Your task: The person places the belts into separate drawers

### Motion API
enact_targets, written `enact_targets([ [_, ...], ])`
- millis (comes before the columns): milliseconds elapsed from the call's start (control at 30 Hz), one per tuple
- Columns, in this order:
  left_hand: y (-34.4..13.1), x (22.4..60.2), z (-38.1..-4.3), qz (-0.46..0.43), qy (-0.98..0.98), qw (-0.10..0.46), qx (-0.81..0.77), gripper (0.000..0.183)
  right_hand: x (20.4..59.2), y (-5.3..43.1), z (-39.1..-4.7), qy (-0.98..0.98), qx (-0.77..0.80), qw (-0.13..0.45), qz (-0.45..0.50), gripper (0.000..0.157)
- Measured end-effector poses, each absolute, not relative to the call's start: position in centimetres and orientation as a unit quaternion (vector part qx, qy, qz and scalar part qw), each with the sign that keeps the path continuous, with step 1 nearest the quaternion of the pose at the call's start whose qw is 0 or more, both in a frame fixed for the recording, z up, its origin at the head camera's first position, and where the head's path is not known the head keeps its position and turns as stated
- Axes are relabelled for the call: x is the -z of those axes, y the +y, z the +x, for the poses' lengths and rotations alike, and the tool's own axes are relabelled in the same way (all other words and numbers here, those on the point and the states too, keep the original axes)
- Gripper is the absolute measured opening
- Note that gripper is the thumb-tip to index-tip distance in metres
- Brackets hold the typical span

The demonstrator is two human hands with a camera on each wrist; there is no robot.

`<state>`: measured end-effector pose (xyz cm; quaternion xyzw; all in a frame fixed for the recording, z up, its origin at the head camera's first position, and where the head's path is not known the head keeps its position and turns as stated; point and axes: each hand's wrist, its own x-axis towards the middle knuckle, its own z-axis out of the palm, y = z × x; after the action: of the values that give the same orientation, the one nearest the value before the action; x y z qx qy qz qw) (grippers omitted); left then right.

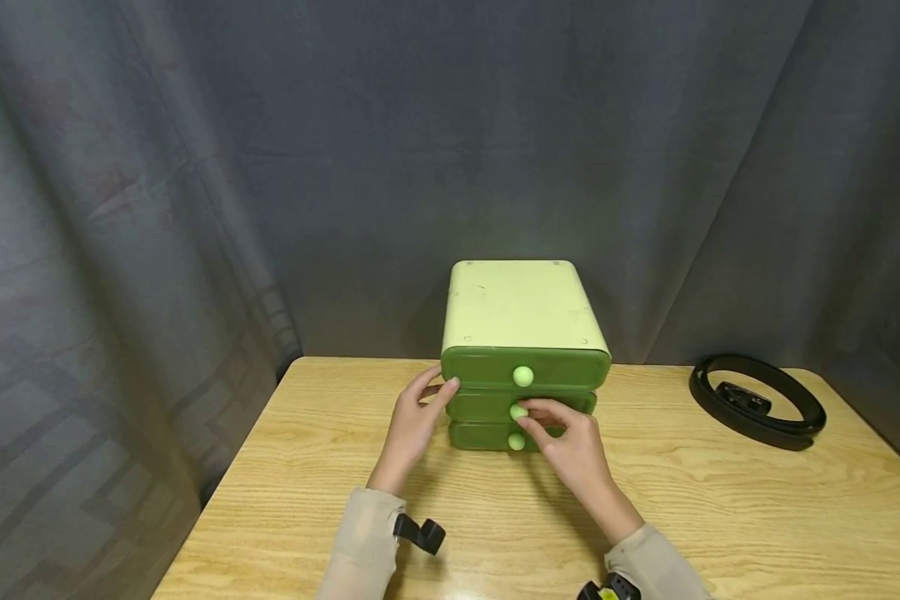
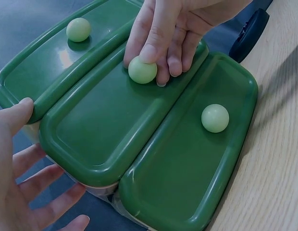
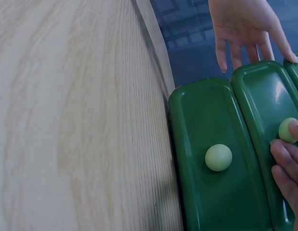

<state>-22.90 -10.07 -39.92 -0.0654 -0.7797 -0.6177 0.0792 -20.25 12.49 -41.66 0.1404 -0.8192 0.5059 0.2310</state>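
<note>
A small chest of drawers [image 1: 521, 304] with a pale yellow-green top and three dark green drawer fronts stands on the table. My right hand [image 1: 573, 442] pinches the round light-green knob [image 2: 142, 70] of the middle drawer [image 2: 98, 120] between thumb and fingers. At the chest's left side is my left hand [image 1: 412, 421], its thumb [image 2: 23, 109] touching the front edge of the top drawer [image 1: 480, 367]. The other left fingers spread loosely beside the chest. The bottom drawer [image 3: 211, 115] and its knob [image 3: 218, 157] are free of both hands.
A coiled black belt [image 1: 757, 400] with a buckle lies on the right of the wooden table [image 1: 720, 508]. Grey curtains [image 1: 420, 150] hang behind the table and along its sides. The chest stands close to the back edge.
</note>
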Motion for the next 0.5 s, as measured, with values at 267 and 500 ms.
enact_targets([
  [267, -10.08, 39.89, -22.84, -0.066, -0.78, 0.076, 0.617, 0.055, 41.6, 12.5, -20.21, -0.819, -0.503, 0.235, 0.144, 0.022],
  [500, -10.1, 39.84, -22.78, -0.072, -0.779, 0.078, 0.618, 0.054, 41.75, 12.59, -20.24, -0.821, -0.501, 0.231, 0.144, 0.022],
])
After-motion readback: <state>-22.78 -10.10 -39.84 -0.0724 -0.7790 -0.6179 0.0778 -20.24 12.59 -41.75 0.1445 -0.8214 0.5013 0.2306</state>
